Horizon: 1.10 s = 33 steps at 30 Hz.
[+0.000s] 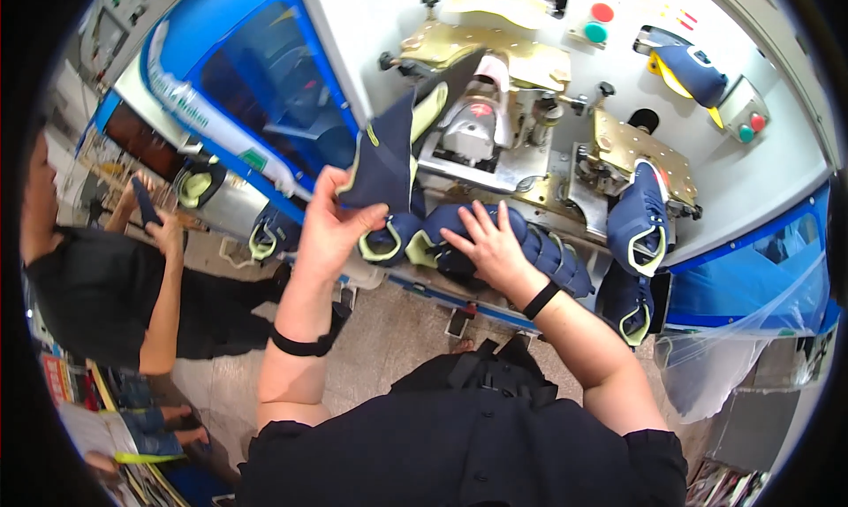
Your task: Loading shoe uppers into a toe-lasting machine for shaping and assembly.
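My left hand point(329, 224) pinches the lower edge of a navy shoe upper point(384, 162) between thumb and fingers. The piece stands raised and opened out, its yellow-green lining showing on the right side. My right hand point(495, 246) lies with fingers spread on a row of stacked navy shoe uppers point(555, 258) along the machine's front ledge. Between the hands, one more upper point(382, 244) shows its yellow-green collar opening. Just beyond the held piece is a metal shoe mould point(477, 132) on the machine.
Brass-coloured plates point(530, 58) with knobs sit behind the mould. Red and green buttons point(597, 30) are on the white panel. Navy shoes point(638, 224) stand at the right, and a navy-and-yellow upper point(691, 74) sits on the panel. At left, a person point(106, 286) handles a dark piece.
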{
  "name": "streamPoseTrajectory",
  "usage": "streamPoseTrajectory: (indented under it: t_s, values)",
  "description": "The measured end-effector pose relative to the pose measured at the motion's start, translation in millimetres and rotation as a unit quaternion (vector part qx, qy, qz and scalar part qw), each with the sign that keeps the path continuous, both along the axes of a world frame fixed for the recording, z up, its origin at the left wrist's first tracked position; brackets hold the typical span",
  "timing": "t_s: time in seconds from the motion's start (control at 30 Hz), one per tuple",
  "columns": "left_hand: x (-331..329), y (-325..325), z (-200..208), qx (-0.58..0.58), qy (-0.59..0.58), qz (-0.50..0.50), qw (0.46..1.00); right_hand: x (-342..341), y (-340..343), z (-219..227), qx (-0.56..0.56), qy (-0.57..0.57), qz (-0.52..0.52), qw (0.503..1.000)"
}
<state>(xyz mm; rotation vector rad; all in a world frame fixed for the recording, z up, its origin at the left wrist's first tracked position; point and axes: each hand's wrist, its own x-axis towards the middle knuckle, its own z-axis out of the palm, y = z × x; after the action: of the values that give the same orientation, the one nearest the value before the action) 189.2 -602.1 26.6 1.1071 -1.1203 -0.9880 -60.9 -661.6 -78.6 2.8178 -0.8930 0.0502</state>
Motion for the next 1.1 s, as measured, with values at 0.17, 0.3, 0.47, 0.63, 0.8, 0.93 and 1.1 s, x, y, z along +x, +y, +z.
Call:
streamPoseTrajectory:
  t_s: [0.17, 0.3, 0.47, 0.63, 0.8, 0.93, 1.1]
  values:
    - [16.8, 42.1, -47.6, 0.016, -0.078, 0.081, 0.994, 2.5, -10.9, -16.6, -0.049, -0.009, 0.069, 0.996]
    - [20.1, 65.9, -64.6, -0.034, -0.036, 0.122, 0.991, 9.0, -13.1, -18.2, -0.054, -0.016, 0.055, 0.997]
    - [10.6, 84.7, -77.6, 0.062, 0.25, -0.018, 0.966, -12.5, -2.5, 6.6, -0.097, -0.137, 0.06, 0.984]
    - [-7.4, 62.6, -76.4, 0.06, 0.274, -0.083, 0.956, -34.5, 0.1, 23.5, -0.111, -0.158, 0.042, 0.98]
    - [-13.4, 37.5, -69.4, -0.037, -0.017, 0.018, 0.999, -32.5, -18.5, 5.2, -0.043, -0.11, 0.05, 0.992]
    - [-18.8, 34.0, -53.3, -0.063, -0.25, 0.093, 0.962, -31.3, -10.4, -1.3, -0.037, -0.045, 0.024, 0.998]
    - [-42.1, -3.7, -47.0, -0.151, -0.419, 0.132, 0.885, -25.8, -2.2, 5.2, 0.026, 0.039, 0.008, 0.999]
